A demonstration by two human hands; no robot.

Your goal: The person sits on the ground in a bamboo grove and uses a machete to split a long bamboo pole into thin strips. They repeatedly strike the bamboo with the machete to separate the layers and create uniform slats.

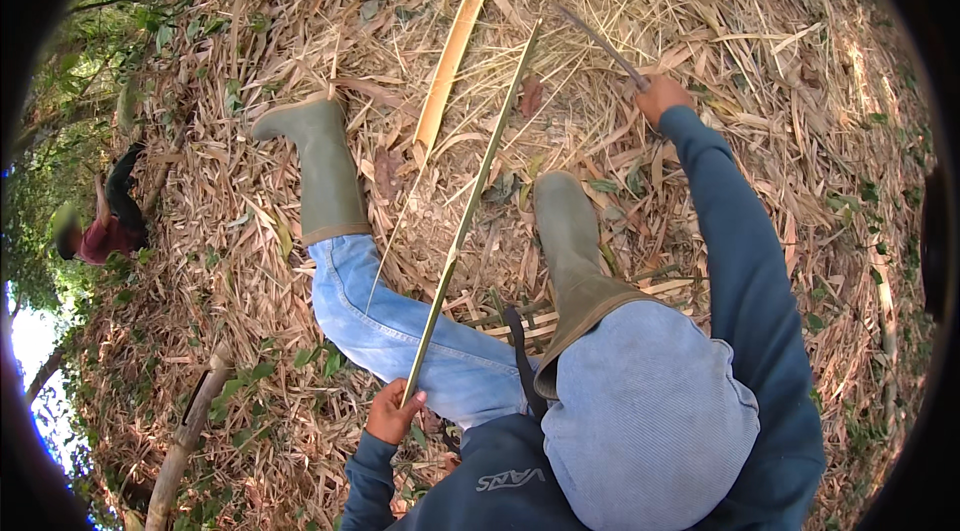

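My left hand (393, 413) is closed on the near end of a long, thin green bamboo strip (473, 199). The strip slants up and to the right, over my left leg, its far end above the leaf litter. Out to the right, my right hand (663, 99) grips the handle of a long, narrow-bladed knife (603, 46), whose blade points away to the upper left, apart from the strip. A split bamboo half (450, 68), pale yellow inside, lies on the ground between my boots and beyond.
My legs, in jeans and green rubber boots (335, 171), are spread on dry bamboo leaves. Thin shavings (690, 11) litter the far ground. Several slats (540, 326) lie by my right boot. A log (190, 441) rests at the lower left. Another person (110, 231) sits far left.
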